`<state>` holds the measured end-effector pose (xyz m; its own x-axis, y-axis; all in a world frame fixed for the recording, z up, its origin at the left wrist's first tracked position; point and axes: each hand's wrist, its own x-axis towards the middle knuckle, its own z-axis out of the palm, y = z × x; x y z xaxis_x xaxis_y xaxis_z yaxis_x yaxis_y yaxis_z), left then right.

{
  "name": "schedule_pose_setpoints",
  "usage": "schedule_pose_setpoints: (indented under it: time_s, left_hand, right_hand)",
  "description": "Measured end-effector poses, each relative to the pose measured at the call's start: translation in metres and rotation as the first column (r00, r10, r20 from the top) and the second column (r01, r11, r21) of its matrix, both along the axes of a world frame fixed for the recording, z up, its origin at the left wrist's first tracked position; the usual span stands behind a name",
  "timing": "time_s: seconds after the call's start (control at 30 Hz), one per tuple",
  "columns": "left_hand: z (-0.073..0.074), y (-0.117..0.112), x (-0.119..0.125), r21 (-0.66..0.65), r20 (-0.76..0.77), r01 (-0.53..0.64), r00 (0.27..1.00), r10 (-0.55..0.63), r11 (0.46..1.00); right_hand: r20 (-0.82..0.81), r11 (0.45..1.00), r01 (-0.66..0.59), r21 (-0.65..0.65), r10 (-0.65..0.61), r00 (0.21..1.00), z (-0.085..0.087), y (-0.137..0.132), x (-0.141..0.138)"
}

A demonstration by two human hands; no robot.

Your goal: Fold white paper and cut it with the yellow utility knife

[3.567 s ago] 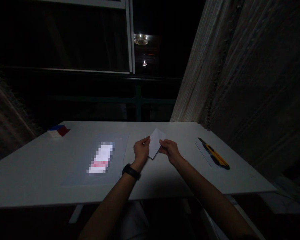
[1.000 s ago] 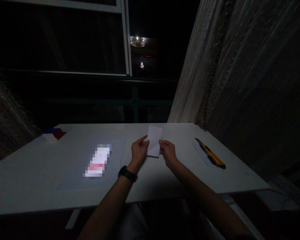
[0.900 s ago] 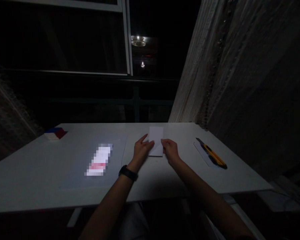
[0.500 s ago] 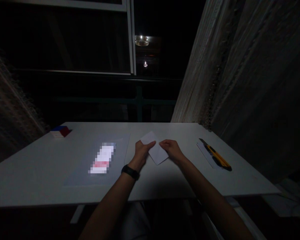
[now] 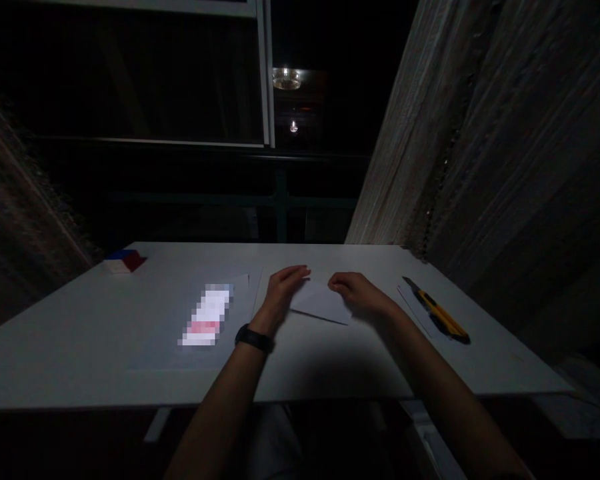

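A small folded piece of white paper (image 5: 321, 303) sits low over the table between my hands, its dark lower edge slanting down to the right. My left hand (image 5: 281, 291), with a dark band on the wrist, holds the paper's left side, fingers bent over toward its far edge. On the right side, my right hand (image 5: 359, 292) has curled fingers pinching the paper's upper right part. Its fingertips partly hide that corner.
A lit phone (image 5: 207, 315), blurred out, lies on a large paper sheet (image 5: 155, 353) at left. Farther back is a colored cube (image 5: 125, 261). A yellow-black utility knife (image 5: 437, 310) rests at right on a white slip (image 5: 415, 308). Curtains (image 5: 395, 133) hang beyond the white table (image 5: 70, 360).
The paper has turned from a diamond-like pose to one with its long edge toward me. My hands have shifted on it, the left fingers now reaching over its far side.
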<state>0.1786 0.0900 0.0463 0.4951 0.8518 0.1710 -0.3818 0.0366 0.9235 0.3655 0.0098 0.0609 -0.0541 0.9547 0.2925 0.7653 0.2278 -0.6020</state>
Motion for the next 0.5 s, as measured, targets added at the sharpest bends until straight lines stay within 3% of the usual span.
schedule_pose_setpoints:
  time_s: [0.1,0.23,0.5]
  left_hand:
    - [-0.005,0.000,0.003,0.131,-0.262,0.095,0.963,-0.058,0.987]
    - [-0.014,-0.001,0.005,0.219,-0.542,0.174,0.840,-0.029,0.960]
    - [-0.017,-0.001,0.001,0.239,-0.613,0.253,0.788,-0.056,0.938]
  right_hand:
    - [0.254,0.993,-0.067,-0.092,0.089,0.963,0.008,0.000,-0.005]
    - [0.393,0.986,-0.079,-0.150,0.133,0.910,0.007,0.005,-0.015]
    - [0.301,0.978,-0.071,-0.196,0.129,0.945,0.004,0.004,-0.016]
